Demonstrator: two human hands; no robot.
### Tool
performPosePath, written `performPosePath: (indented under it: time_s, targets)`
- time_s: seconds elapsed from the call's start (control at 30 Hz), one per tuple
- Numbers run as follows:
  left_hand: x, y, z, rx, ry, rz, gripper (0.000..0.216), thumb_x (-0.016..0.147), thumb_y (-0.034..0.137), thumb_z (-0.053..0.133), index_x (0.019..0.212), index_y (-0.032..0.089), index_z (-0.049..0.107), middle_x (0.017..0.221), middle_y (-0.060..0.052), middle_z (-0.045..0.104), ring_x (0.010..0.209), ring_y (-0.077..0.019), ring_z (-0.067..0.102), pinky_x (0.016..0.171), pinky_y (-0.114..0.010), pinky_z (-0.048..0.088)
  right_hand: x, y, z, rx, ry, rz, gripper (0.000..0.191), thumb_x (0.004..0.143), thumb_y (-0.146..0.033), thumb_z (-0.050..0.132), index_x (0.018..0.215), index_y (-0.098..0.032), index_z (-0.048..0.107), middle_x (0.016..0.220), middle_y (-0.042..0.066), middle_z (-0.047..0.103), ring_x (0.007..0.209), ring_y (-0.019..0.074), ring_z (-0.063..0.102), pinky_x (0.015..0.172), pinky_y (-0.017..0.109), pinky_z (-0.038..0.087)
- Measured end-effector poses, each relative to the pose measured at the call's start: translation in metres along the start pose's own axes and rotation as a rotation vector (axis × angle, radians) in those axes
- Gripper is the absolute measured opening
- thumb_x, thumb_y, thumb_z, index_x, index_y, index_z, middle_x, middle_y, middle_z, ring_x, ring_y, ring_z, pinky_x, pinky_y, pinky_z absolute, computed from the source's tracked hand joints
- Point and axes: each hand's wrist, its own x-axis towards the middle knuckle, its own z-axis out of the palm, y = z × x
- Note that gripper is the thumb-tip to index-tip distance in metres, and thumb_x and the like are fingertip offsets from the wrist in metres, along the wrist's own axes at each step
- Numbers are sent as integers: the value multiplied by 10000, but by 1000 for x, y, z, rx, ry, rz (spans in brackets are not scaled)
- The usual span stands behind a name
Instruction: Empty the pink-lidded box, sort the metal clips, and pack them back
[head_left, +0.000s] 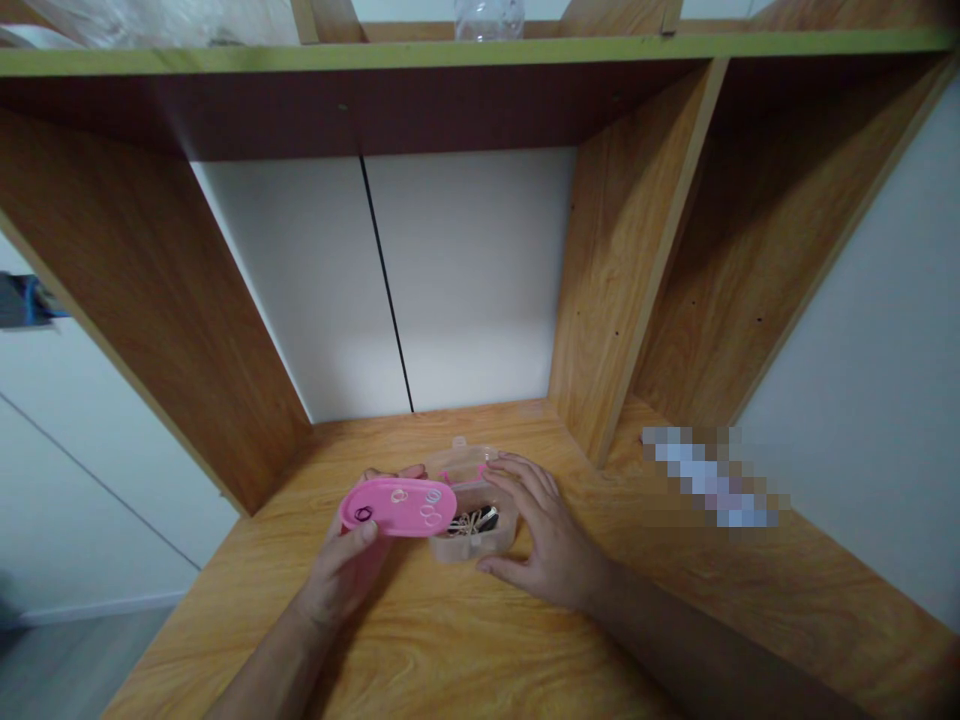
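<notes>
My left hand (341, 560) grips a pink oval tray (405, 500) by its left end, thumb on top and the other fingers behind and beneath. On the tray lie several small rings that look like hair ties: a dark one (363, 514) near my thumb and pale ones toward the right. Partly behind the tray, a clear plastic box (469, 547) stands on the desk with its lid (480, 458) raised. Slim light-coloured pieces and a black-and-white item (488, 518) lie inside. My right hand (544, 535) is at the box's right side, fingers spread, its fingertips over the back edge.
The wood-grain desk (420, 640) runs under a shelf unit with upright panels (630, 270) and a green-edged shelf (420, 58) above. A blurred-out pale object (709, 480) lies on the right. A clear container (489, 20) stands on the shelf.
</notes>
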Motion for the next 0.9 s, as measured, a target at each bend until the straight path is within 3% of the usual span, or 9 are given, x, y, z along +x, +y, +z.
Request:
performPosePath:
  time_s: [0.17,0.3,0.47,0.67,0.9]
  targets:
    - [11,7,-27,-176,99,-45,586,757,509,771,1271,265,629,1197,-104,726,1292,-372,558,1133,-578,375,-1,6,4,3,-88,-2,572,789,-304,784,1328,-295,592,1466,111,454,1393,324,389,1137,552,359]
    - [20,12,-33,-286,200,-94,509,911,459,626,1384,285,554,1143,-87,748,1226,-317,627,1104,-517,434,-2,10,7,50,-98,-38,366,853,-219,728,1200,-333,698,1457,88,455,1357,298,440,1111,521,413]
    - [23,9,-26,-334,339,-140,470,988,397,509,1439,263,499,1070,-108,751,1056,-284,712,1009,-504,520,-3,13,9,49,-51,28,344,858,-179,713,1161,-341,731,1398,86,502,1291,287,504,1066,492,471]
    - [22,2,-19,-231,440,-151,699,934,709,379,1433,231,484,1040,-133,725,864,-281,741,852,-517,592,-3,18,11,11,2,78,249,863,-163,683,1054,-300,767,1336,89,550,1205,283,567,1000,483,526]
    - [25,-3,-17,-82,521,-136,522,992,512,408,1335,139,533,854,-101,742,677,-234,744,721,-404,628,-4,22,12,-46,98,141,173,836,-185,702,961,-288,759,1283,83,549,1165,300,560,972,525,526]
